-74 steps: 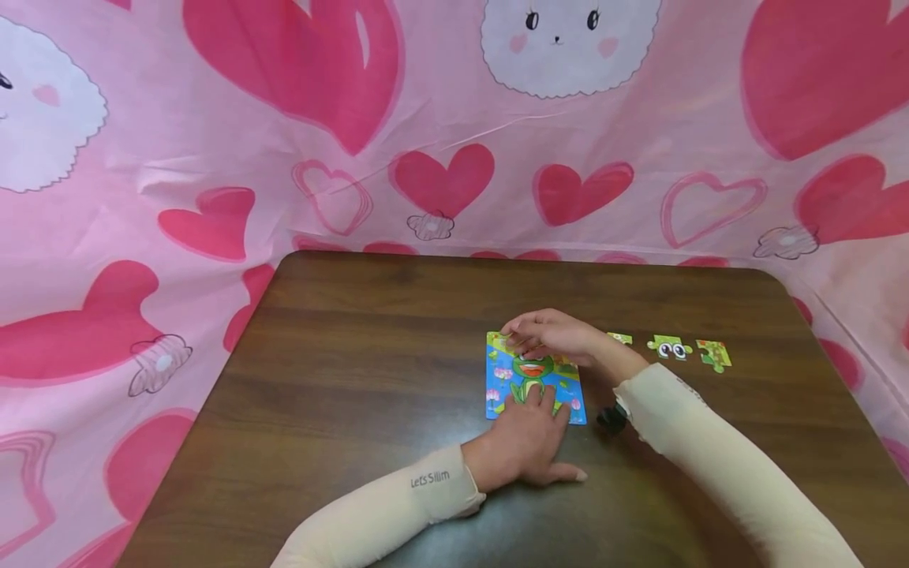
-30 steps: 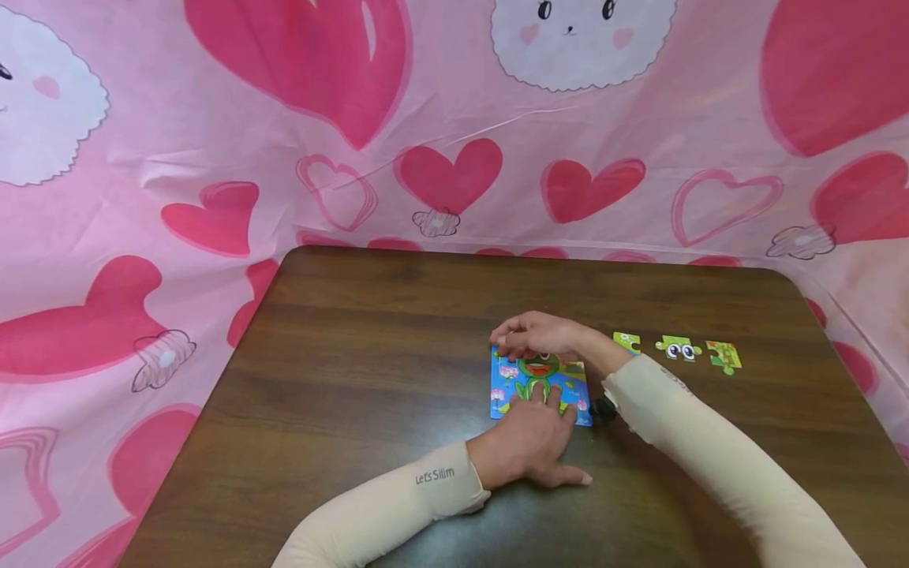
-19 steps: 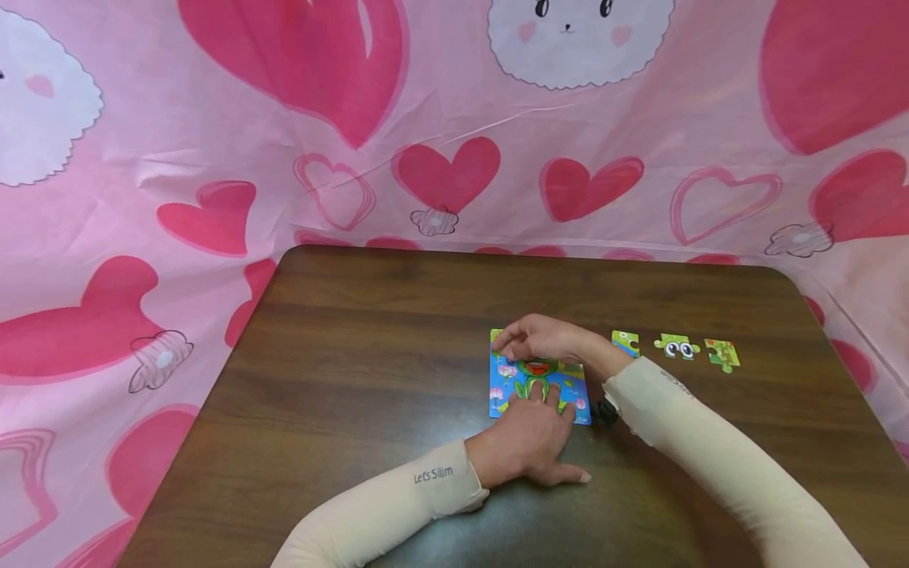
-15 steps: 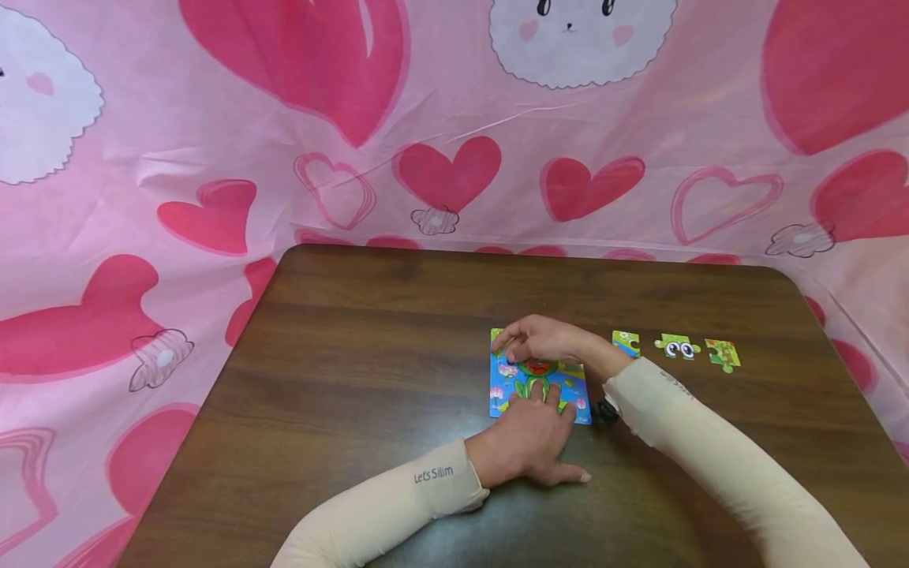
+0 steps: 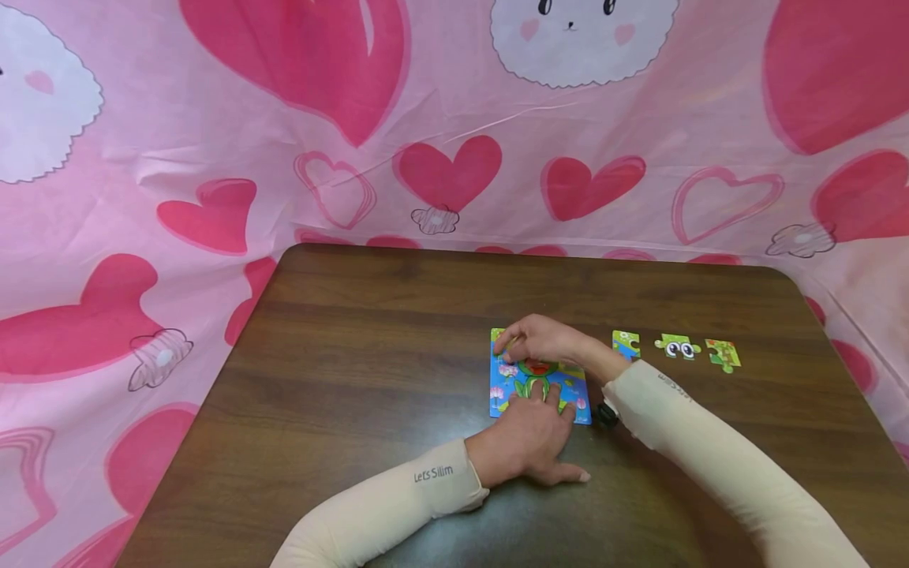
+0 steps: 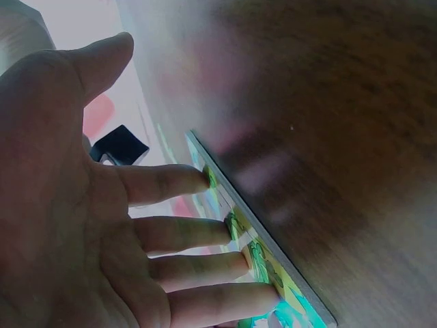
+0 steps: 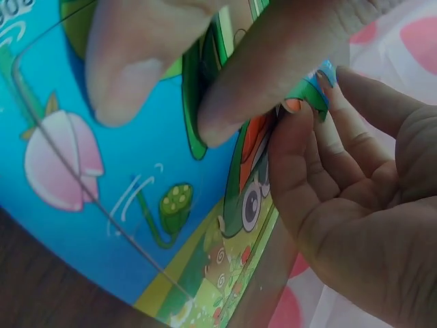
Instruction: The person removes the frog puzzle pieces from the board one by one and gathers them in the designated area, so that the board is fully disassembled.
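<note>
A square frog jigsaw puzzle (image 5: pixel 500 402) lies on the table, its blue tray edge also showing in the left wrist view. Along its lower part my left hand (image 5: pixel 525 442) rests spread, straight fingertips pressing on the picture and thumb pointing off to the side. My right hand (image 5: pixel 547 339) comes over the top of the puzzle, fingers curled and thumb close to them, gripping a green-and-blue puzzle piece (image 7: pixel 311 92) at the frog's face. Fingers cover most of that piece. In the right wrist view the right hand (image 7: pixel 369 184) reaches in from the right.
Three loose pieces lie in a row right of the puzzle: a blue-green corner piece (image 5: pixel 625 344), one with two eyes (image 5: pixel 678 348) and a green piece with red spots (image 5: pixel 723 354). A pink heart-print cloth (image 5: pixel 454 95) hangs behind the brown table (image 5: pixel 369 339).
My right hand moved slightly left across the puzzle's upper part, then a little nearer, and has since barely moved. My left hand keeps its place on the lower part. The loose pieces stay put.
</note>
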`<move>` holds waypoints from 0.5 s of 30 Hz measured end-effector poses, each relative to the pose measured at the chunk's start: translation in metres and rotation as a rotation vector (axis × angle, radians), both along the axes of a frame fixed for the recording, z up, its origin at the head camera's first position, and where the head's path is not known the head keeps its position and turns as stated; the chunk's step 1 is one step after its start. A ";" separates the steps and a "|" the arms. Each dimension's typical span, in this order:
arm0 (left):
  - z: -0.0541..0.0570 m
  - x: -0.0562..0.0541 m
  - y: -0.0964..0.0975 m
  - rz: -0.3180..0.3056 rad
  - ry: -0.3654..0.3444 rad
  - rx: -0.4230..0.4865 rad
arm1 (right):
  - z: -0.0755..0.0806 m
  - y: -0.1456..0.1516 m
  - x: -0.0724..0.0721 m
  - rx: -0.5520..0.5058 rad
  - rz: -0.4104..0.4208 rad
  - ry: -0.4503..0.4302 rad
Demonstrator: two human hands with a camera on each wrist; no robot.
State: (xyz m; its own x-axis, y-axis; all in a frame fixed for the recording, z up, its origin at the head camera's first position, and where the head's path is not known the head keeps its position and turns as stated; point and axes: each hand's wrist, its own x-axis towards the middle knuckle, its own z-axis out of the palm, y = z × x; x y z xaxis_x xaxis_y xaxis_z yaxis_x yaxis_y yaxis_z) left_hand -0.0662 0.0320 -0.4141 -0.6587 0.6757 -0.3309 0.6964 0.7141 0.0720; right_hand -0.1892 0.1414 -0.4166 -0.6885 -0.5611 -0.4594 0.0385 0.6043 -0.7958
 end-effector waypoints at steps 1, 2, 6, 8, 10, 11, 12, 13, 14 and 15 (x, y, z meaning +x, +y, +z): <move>0.000 0.000 0.000 0.001 -0.002 0.001 | -0.001 -0.001 0.000 0.008 0.010 0.005; 0.000 0.000 0.000 0.001 -0.002 0.002 | -0.001 -0.001 0.000 0.015 0.021 0.009; -0.001 -0.001 0.000 0.001 0.000 0.004 | -0.003 -0.002 0.001 0.014 0.038 0.000; -0.001 -0.001 0.000 0.003 -0.001 0.003 | -0.004 -0.002 0.001 0.009 0.028 -0.012; -0.001 -0.001 0.000 0.004 -0.004 0.003 | -0.003 -0.002 0.001 0.003 0.022 -0.013; -0.001 -0.001 0.000 0.004 -0.008 0.003 | -0.003 -0.002 0.000 0.003 0.017 -0.015; -0.001 -0.002 0.000 0.005 -0.013 0.005 | -0.003 -0.002 0.000 0.004 0.013 -0.017; 0.000 -0.002 -0.001 0.006 -0.019 0.005 | -0.003 -0.001 0.000 0.003 0.011 -0.018; 0.000 -0.002 -0.001 0.005 -0.025 0.007 | -0.003 -0.001 0.000 0.003 0.012 -0.016; 0.000 -0.002 -0.001 0.005 -0.030 0.007 | -0.003 -0.001 0.000 0.002 0.011 -0.016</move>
State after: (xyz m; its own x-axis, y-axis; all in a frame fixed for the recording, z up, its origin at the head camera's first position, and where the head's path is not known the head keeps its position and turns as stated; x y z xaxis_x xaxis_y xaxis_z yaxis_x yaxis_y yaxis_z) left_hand -0.0685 0.0313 -0.4144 -0.6517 0.6750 -0.3458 0.6904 0.7168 0.0981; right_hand -0.1893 0.1399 -0.4199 -0.6748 -0.5676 -0.4716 0.0445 0.6066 -0.7938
